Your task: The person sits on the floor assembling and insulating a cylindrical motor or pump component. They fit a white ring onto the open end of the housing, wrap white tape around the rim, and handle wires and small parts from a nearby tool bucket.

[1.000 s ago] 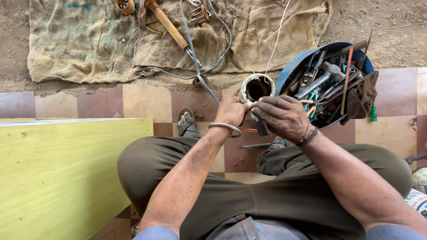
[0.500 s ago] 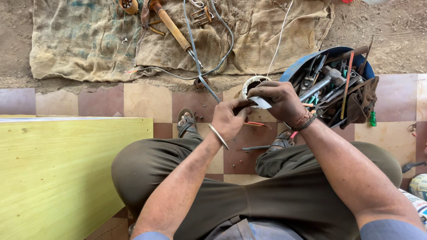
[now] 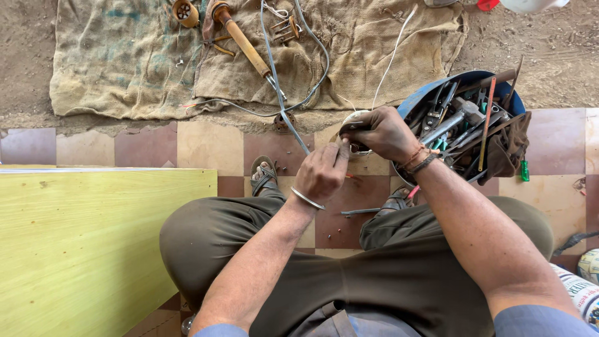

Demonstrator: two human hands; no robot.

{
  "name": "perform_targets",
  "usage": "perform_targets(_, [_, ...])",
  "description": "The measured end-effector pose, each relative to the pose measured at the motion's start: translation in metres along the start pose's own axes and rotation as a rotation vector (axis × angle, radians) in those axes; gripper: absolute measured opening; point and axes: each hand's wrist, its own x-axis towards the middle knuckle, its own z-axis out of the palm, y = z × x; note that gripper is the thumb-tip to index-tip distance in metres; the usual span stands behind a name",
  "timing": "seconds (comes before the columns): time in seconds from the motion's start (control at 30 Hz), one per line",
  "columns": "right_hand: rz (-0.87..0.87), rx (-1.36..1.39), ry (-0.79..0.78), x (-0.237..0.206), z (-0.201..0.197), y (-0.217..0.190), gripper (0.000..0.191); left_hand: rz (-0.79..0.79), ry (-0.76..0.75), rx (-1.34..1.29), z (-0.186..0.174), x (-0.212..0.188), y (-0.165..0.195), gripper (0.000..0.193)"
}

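Squatting, knees wide, so work sits between feet. L hand (image 3: 321, 171) curled shut, fingertips pinching something at the small round white part (image 3: 355, 128); what exactly, can't tell. R hand (image 3: 382, 132) wrapped over it w/ a dark tool, steadying. Blue tool tub (image 3: 465, 122) just beside, within reach. Beyond, burlap sack (image 3: 249, 56) keeping wires off dirt.
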Motion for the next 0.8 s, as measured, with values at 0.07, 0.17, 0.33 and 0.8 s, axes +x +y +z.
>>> perform_targets(0.07, [0.074,0.022,-0.029,0.003,0.0,0.002,0.013,0.012,-0.009,-0.007,0.002,0.001,-0.001,0.031])
perform_targets(0.17, [0.151,0.073,-0.062,0.004,0.0,0.004,0.013,0.018,-0.036,-0.023,0.001,0.002,0.0,0.029])
perform_targets(0.33, [0.079,0.009,-0.086,0.004,0.001,0.001,0.014,0.017,-0.068,-0.007,-0.005,0.008,0.013,0.031])
perform_targets(0.8, [-0.331,-0.307,-0.064,-0.042,-0.006,-0.036,0.03,-1.087,-0.454,-0.954,0.036,0.011,-0.012,0.015])
